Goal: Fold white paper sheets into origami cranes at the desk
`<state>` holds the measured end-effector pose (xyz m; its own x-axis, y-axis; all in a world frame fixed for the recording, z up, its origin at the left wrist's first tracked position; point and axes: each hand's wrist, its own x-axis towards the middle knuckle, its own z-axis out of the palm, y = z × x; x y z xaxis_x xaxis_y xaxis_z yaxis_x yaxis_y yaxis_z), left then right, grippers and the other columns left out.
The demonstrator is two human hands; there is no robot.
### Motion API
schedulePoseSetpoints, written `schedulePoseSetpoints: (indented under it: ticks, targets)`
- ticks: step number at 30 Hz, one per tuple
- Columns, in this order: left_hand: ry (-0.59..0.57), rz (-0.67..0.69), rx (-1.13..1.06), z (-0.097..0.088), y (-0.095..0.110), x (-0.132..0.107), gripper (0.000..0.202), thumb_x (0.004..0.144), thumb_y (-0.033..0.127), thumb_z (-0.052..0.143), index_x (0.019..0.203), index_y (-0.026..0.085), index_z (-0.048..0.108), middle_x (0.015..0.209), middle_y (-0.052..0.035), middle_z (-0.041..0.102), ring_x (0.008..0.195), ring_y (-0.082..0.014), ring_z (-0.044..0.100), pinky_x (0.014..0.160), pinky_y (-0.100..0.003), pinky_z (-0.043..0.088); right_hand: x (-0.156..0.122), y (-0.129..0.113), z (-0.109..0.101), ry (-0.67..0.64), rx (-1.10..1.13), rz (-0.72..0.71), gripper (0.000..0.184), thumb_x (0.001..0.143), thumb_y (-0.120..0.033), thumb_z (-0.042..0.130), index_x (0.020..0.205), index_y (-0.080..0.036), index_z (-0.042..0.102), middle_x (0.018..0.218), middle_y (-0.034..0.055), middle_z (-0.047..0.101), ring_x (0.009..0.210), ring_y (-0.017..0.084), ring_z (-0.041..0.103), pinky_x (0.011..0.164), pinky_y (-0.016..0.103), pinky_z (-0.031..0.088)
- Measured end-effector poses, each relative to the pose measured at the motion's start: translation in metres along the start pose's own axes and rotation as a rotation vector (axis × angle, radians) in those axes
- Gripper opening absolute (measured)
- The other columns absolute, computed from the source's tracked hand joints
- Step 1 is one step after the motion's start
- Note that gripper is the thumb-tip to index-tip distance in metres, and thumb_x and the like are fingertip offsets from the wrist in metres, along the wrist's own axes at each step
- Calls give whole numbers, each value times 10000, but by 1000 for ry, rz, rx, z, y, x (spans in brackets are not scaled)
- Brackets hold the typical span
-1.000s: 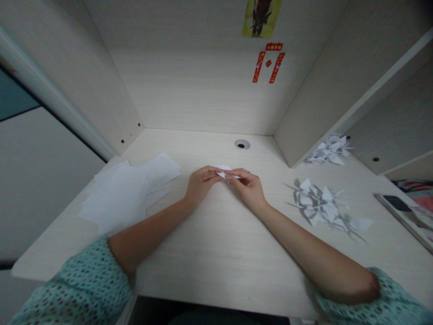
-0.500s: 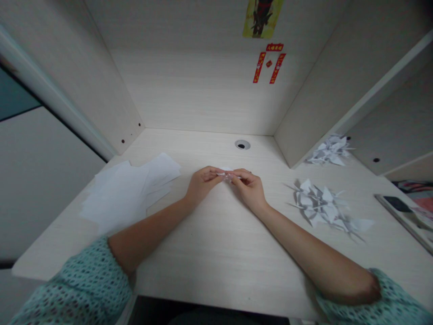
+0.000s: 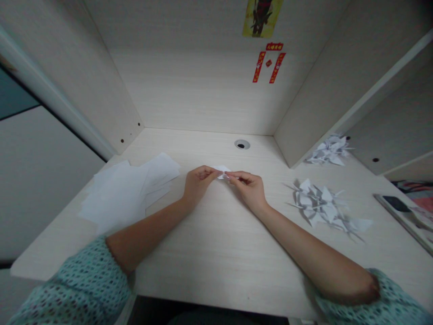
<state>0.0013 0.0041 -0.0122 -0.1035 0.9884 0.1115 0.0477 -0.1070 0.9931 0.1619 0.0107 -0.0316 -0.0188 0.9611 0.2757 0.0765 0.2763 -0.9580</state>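
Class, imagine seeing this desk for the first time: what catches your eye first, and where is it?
Probably the left hand and right hand, pinching a small piece of white paper near the middle of the desk. Next, red strips stand out on the pale back panel, below a yellow picture. Folded white paper shapes are heaped on the right, and flat white sheets overlap on the left.

The single view looks from the person's head, over the near side of the desk (image 3: 216,253), facing forward and down. It stands far enough back to frame the left hand (image 3: 199,181) and right hand (image 3: 251,186) at centre, a sleeve (image 3: 74,284) at eight o'clock and the wall (image 3: 196,85) at twelve.
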Motion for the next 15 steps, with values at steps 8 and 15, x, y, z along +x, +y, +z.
schedulePoseSetpoints:
  ticks: [8, 15]
  targets:
    - [-1, 1, -30, 1, 0, 0, 260, 645, 413, 756, 705, 168, 694, 751, -30, 726, 711, -150, 653, 711, -274, 503, 0, 2, 1, 24, 44, 57, 190, 688, -376, 759, 804, -227, 776, 816, 52, 756, 692, 180, 633, 653, 308, 469]
    - [-114, 3, -74, -2, -4, 0, 287, 662, 357, 759, 892, 189, 720, 835, -33, 745, 778, -166, 678, 763, -287, 508, -1, -2, 0, 9, 28, -9, 146, 693, -353, 755, 781, -239, 777, 797, 46, 757, 705, 181, 640, 672, 310, 471]
